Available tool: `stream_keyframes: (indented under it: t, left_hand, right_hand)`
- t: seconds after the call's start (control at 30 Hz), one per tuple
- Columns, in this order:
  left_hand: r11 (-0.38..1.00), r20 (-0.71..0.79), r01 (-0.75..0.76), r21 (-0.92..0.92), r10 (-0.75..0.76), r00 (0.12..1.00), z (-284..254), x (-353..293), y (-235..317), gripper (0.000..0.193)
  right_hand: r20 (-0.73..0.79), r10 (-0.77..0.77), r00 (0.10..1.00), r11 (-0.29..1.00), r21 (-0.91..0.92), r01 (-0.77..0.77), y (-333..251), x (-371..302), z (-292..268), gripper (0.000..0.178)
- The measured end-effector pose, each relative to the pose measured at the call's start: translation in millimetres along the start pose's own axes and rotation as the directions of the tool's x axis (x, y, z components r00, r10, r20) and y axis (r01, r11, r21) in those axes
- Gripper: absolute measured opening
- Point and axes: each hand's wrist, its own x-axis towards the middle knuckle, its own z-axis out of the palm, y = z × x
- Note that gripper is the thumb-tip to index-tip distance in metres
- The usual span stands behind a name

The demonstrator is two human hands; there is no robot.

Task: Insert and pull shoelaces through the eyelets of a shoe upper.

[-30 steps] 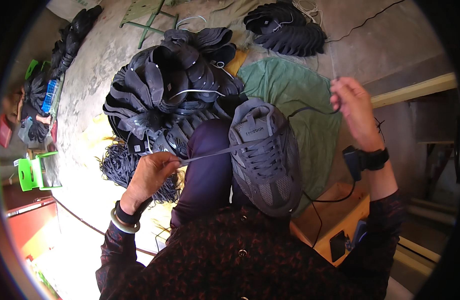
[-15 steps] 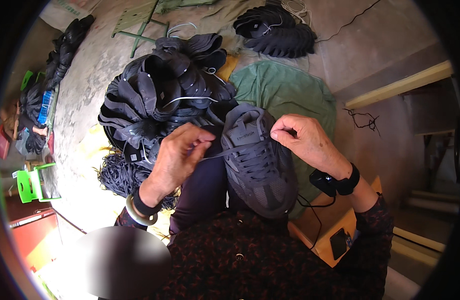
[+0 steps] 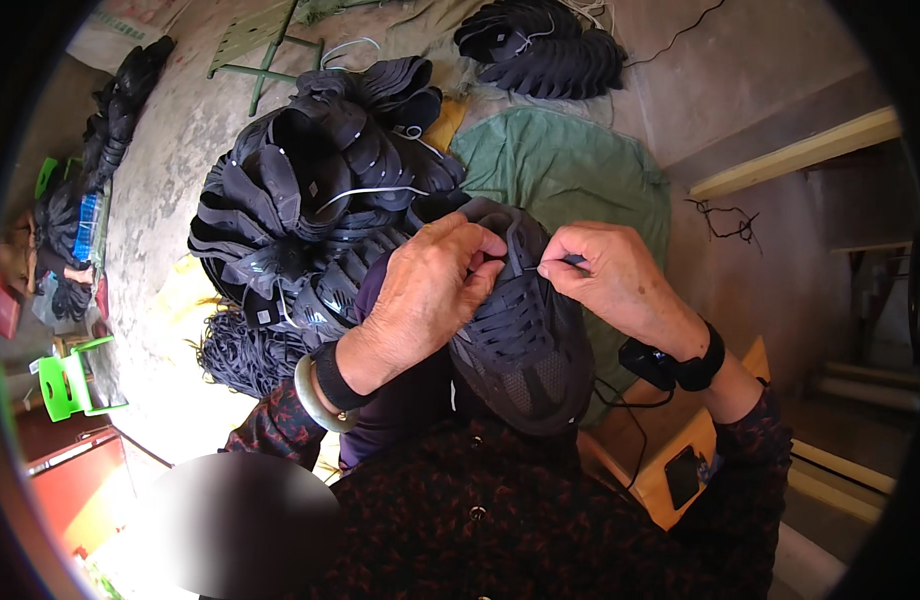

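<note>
A dark grey sneaker (image 3: 510,375) rests on my lap, its toe toward me. A flat dark shoelace (image 3: 515,325) crosses its front in several rows. My left hand (image 3: 430,280) is bent over the opening and tongue, thumb and forefinger pinched together on the lace; the hand covers part of the tongue. On the other side of the collar, my right hand (image 3: 610,268) pinches a dark lace end beside the upper eyelets. The fingertips of both hands are a short way apart.
Beyond my knees lies a large heap of black shoe uppers (image 3: 310,170), with a bundle of dark laces (image 3: 245,350) beside it. A green cloth (image 3: 560,160) spreads behind the sneaker. At right stands an orange box (image 3: 670,500) with a phone (image 3: 683,477). More uppers (image 3: 550,50) lie far off.
My left hand has moved right and slightly up, from beside the sneaker to over its tongue. My right hand stays by the eyelets, still pinching. The view has shifted slightly.
</note>
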Motion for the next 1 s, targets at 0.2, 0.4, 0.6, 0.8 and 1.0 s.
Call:
stream_keyframes:
  t: [0.2,0.4,0.6,0.8,1.0]
  left_hand:
    - [1.000,-0.067,0.017,0.026,-0.015,0.998,15,3,4,0.019]
    - [0.995,-0.097,0.091,-0.031,-0.093,0.991,25,0,7,0.015]
    - [0.974,0.026,0.183,-0.137,-0.181,0.983,20,2,1,0.012]
    - [0.985,0.074,0.125,-0.117,-0.117,0.990,18,2,-1,0.010]
    - [0.974,0.141,0.148,-0.173,-0.124,0.982,13,3,-3,0.014]
  right_hand:
    - [-0.060,-0.285,0.957,0.922,-0.291,0.256,-11,-5,4,0.007]
    - [0.077,0.155,0.985,0.984,0.080,-0.161,3,0,3,0.009]
    - [-0.034,-0.118,0.992,0.985,-0.129,0.113,-6,-1,7,0.011]
    - [0.110,0.170,0.979,0.985,-0.039,-0.167,-5,5,4,0.014]
    - [0.253,0.107,0.962,0.993,-0.076,-0.090,5,10,-12,0.024]
